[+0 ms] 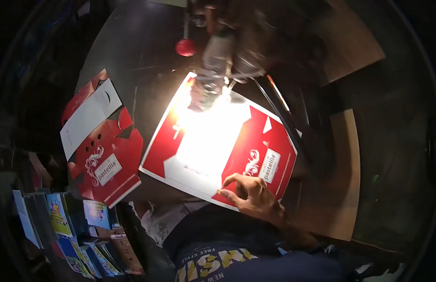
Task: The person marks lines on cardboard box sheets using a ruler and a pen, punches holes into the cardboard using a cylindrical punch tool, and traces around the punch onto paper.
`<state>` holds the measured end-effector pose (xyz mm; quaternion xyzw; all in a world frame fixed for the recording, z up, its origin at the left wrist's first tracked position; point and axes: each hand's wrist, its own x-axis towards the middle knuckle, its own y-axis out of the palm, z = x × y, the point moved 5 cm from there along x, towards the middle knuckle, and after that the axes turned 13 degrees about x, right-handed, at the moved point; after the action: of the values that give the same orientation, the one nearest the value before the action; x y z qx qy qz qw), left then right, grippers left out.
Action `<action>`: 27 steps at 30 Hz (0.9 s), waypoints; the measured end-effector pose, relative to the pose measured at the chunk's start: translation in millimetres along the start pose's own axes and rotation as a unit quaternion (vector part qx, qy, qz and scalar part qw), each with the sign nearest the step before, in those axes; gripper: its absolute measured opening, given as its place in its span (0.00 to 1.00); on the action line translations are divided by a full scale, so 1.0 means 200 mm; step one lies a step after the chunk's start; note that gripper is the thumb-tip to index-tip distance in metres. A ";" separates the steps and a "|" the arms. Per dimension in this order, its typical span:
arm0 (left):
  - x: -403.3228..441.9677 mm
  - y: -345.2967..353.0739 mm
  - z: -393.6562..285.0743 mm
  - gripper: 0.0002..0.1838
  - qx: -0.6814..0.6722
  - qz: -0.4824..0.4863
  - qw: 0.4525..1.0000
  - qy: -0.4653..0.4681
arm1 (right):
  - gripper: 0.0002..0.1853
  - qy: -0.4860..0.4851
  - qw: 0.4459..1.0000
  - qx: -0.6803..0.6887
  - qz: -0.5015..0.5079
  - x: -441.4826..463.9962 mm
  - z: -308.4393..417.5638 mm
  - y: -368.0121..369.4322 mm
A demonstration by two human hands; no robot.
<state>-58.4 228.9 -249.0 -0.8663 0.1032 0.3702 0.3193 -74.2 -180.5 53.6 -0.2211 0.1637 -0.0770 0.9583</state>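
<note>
My right hand (255, 195) is over the lower edge of a flat red and white printed sheet (279, 155) lettered "pastellia". Its fingers are curled, and the thumb and index fingertips come close together above the sheet. Anything between them is too small to make out. My left hand is out of view. Strong light washes out the middle of the sheet, under a blurred machine head (222, 61). On the left lies a red and white box blank (110, 141) with the same lettering, cut to shape, with flaps and small round holes.
A red ball knob (185, 47) hangs from a rod at the top. Brown boards (347, 174) lie on the right. Several stacked booklets (60, 214) stand lower left, below the dark table (147, 61). A dark bar (279, 110) crosses the sheet's right side.
</note>
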 end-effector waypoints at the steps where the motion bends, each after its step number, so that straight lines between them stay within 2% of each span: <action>1: -0.01 0.02 0.01 0.25 0.003 -0.007 1.000 0.008 | 0.11 -0.012 1.000 0.005 -0.025 -0.05 -0.05 -0.02; 4: -0.07 0.05 0.08 0.24 0.002 -0.035 0.999 0.016 | 0.11 -0.061 0.997 0.037 -0.035 -0.12 -0.10 -0.07; 6: -0.10 0.05 0.12 0.24 0.000 -0.044 0.999 0.019 | 0.20 -0.005 0.999 0.037 -0.019 -0.14 -0.14 -0.08; 7: -0.11 0.05 0.15 0.24 0.003 -0.044 0.999 0.019 | 0.20 -0.017 0.999 0.039 -0.024 -0.16 -0.14 -0.08; 9: -0.15 0.05 0.20 0.24 0.006 -0.047 0.999 0.012 | 0.33 -0.146 0.979 -0.139 -0.042 -0.21 -0.08 -0.06; 10: -0.18 0.04 0.24 0.24 0.005 -0.054 0.998 0.010 | 0.33 -0.158 0.977 -0.138 -0.039 -0.22 -0.07 -0.04; 13: -0.28 -0.04 0.37 0.24 0.015 -0.074 0.997 -0.002 | 0.44 -0.103 0.953 -0.283 0.022 -0.24 -0.05 0.09; 14: -0.31 -0.09 0.42 0.24 0.025 -0.090 0.996 0.004 | 0.37 -0.115 0.940 -0.320 0.021 -0.23 -0.10 0.12; 15: -0.35 -0.17 0.44 0.24 0.039 -0.116 0.992 0.022 | 0.37 -0.114 0.941 -0.318 0.025 -0.25 -0.11 0.13; 17: -0.40 -0.41 0.34 0.24 0.094 -0.253 0.954 0.131 | 0.28 -0.166 0.923 -0.348 0.001 -0.27 -0.07 0.11; 18: -0.42 -0.55 0.22 0.24 0.121 -0.350 0.908 0.198 | 0.20 -0.194 0.905 -0.379 -0.008 -0.30 0.00 0.07; 19: -0.43 -0.71 0.04 0.24 0.136 -0.438 0.854 0.247 | 0.17 -0.216 0.911 -0.351 -0.005 -0.34 0.10 0.00; 20: -0.45 -0.83 -0.20 0.26 0.104 -0.448 0.871 0.174 | 0.15 -0.237 0.916 -0.323 -0.003 -0.38 0.21 -0.09; 21: -0.40 -0.90 -0.39 0.29 0.073 -0.493 0.841 0.213 | 0.15 -0.324 0.888 -0.322 -0.056 -0.44 0.35 -0.18; 22: -0.36 -0.98 -0.54 0.32 0.044 -0.534 0.807 0.250 | 0.15 -0.366 0.870 -0.321 -0.078 -0.50 0.42 -0.26; 23: -0.28 -1.02 -0.63 0.35 -0.022 -0.459 0.865 0.203 | 0.15 -0.406 0.850 -0.320 -0.101 -0.57 0.49 -0.33; 24: -0.21 -1.05 -0.71 0.37 -0.088 -0.381 0.910 0.139 | 0.14 -0.406 0.827 -0.369 -0.122 -0.63 0.52 -0.43; 25: -0.15 -1.07 -0.79 0.40 -0.141 -0.309 0.938 0.068 | 0.14 -0.405 0.801 -0.417 -0.145 -0.70 0.54 -0.53; 27: -0.06 -1.00 -0.82 0.41 -0.159 -0.244 0.952 0.095 | 0.13 -0.397 0.740 -0.508 -0.192 -0.81 0.57 -0.71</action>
<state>111.2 280.6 -59.4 -0.9359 -0.1416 0.2082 0.2464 -197.7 -226.5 259.7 -0.7127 -0.2624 -0.0698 0.6468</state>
